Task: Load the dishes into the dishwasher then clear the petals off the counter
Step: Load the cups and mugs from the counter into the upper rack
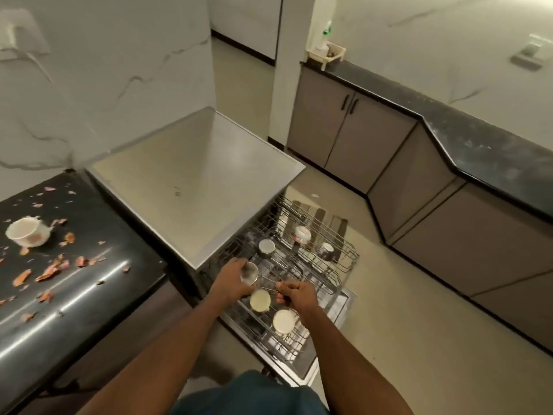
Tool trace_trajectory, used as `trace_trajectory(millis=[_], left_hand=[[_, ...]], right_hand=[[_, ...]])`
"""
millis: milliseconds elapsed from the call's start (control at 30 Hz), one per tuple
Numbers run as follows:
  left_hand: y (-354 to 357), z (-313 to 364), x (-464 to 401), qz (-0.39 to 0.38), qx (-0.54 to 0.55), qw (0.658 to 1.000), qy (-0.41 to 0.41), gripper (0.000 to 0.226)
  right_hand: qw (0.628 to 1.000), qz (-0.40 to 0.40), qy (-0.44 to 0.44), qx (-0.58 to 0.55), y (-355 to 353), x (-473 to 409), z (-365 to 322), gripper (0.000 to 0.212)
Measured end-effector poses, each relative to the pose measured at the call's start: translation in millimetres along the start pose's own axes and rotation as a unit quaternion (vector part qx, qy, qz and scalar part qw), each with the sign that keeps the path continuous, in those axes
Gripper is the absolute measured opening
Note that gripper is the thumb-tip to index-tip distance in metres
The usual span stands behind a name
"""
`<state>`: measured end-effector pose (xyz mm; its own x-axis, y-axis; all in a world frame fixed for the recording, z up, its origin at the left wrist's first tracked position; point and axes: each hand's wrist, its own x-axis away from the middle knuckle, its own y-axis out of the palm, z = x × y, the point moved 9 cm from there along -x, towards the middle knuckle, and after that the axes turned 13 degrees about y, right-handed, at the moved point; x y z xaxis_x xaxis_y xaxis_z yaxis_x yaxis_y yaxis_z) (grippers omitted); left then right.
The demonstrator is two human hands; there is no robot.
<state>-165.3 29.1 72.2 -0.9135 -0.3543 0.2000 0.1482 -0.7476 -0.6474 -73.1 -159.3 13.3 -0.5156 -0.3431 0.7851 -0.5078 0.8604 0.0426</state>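
I'm looking down at the pulled-out dishwasher rack (314, 262) in the lower middle of the frame. My left hand (232, 281) has its fingers wrapped round a steel cup (249, 273), holding it over the rack's near left side. My right hand (294, 296) sits just to the right of it, fingers pinched together on a thin metal wire or handle (267, 289) that runs toward the cup; I can't tell which it is. Below my hands, two pale round cups (260, 300) stand in the rack, one nearer my right wrist. Further up the rack I see another steel cup (266, 247) and two more metal vessels (302, 234) toward the right. At the left of the frame, the dark desk (89, 298) carries a white teacup (26, 232) lying tilted, with pink and orange petals (52, 269) scattered around it. The dishwasher's steel top (194, 172) fills the centre.
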Motion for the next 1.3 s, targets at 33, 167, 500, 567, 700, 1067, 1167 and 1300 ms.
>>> trace_trajectory(millis=[33,167,500,567,700,1067,1167,1300], left_hand=[[11,8,-4,-0.008,-0.002,1.000,0.001,0.075],[56,36,-19,-0.052,-0.022,0.998,0.025,0.068],[127,69,-59,-0.162,-0.090,0.979,0.086,0.061],[139,66,-68,-0.181,-0.100,0.975,0.085,0.065],[158,58,-91,-0.222,-0.111,0.965,0.084,0.068],[212,9,-198,-0.265,-0.090,0.958,0.070,0.061],[235,-12,-230,-0.267,-0.081,0.959,0.054,0.053],[263,-41,-268,-0.261,-0.089,0.961,0.037,0.052]], right_hand=[[1.000,0.005,0.002,-0.009,-13,1,2,0.008],[0.998,0.042,0.013,-0.047,-65,3,14,0.011],[0.977,0.133,0.044,-0.163,-125,-5,58,0.006],[0.972,0.151,0.051,-0.173,-130,-7,61,0.008],[0.958,0.199,0.067,-0.197,-138,-21,68,0.008],[0.907,0.327,0.128,-0.231,-156,-117,77,0.013],[0.913,0.340,0.150,-0.170,-165,-156,84,0.022],[0.922,0.314,0.172,-0.147,-169,-213,100,0.034]])
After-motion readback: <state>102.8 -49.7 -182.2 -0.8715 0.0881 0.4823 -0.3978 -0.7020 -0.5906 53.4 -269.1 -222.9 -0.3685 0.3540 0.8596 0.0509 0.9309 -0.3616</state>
